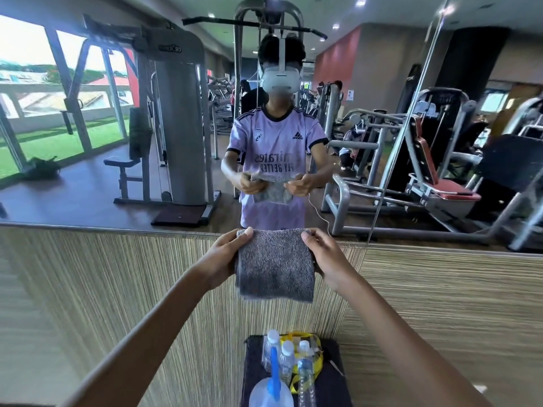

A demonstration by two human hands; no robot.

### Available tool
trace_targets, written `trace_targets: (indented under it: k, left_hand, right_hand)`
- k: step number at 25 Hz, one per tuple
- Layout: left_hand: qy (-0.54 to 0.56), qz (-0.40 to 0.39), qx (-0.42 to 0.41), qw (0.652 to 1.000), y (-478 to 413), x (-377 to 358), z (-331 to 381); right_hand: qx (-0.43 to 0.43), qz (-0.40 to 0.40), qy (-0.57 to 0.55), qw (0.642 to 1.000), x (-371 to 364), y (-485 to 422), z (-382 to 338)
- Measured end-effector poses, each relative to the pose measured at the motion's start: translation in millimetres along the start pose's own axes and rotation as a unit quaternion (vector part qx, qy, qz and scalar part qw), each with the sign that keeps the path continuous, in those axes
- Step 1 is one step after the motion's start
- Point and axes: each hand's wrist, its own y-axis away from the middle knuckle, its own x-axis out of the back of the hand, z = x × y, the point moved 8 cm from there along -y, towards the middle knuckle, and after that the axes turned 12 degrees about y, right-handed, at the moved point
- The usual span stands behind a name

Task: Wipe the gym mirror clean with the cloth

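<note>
Head view: cloth (275,264) above capped bottles (286,358), spray bottle (271,392)

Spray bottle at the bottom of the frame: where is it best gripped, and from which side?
Probably by the blue neck of the spray bottle, from above and the near side: it stands upright, its round body looks wide, and water bottles crowd its far side.

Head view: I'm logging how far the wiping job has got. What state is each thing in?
cloth: folded, hanging, held up by its top corners.
left hand: grips the cloth's left corner.
right hand: grips the cloth's right corner.
mirror: not touched by the cloth.
spray bottle: standing, not held.
water bottles: upright, capped.
</note>
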Motion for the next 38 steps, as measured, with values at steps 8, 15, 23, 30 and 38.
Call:
trace_targets:
  k: [8, 15, 23, 30, 38]
  left_hand:
    - [0.085, 0.052, 0.026, 0.995, 14, 16, -68]
    - [-0.366, 0.195, -0.006, 0.910, 53, 91, -163]
    - [-0.385, 0.216, 0.040, 0.896, 61, 103, -214]
    - [-0.251, 0.258, 0.130, 0.924, 73, 131, -261]
    - [-0.332, 0.275, 0.148, 0.890, 74, 122, -274]
  right_hand:
    - [-0.108, -0.123, -0.223, 0.961, -44, 48, 65]
    - [-0.199, 0.061, 0.011, 0.978, -52, 56, 210]
    - [-0.021, 0.049, 0.300, 0.953, -57, 48, 210]
    - [-0.253, -0.013, 0.137, 0.957, -68, 72, 282]
    - [-0.222, 0.083, 0.130, 0.963, -57, 86, 293]
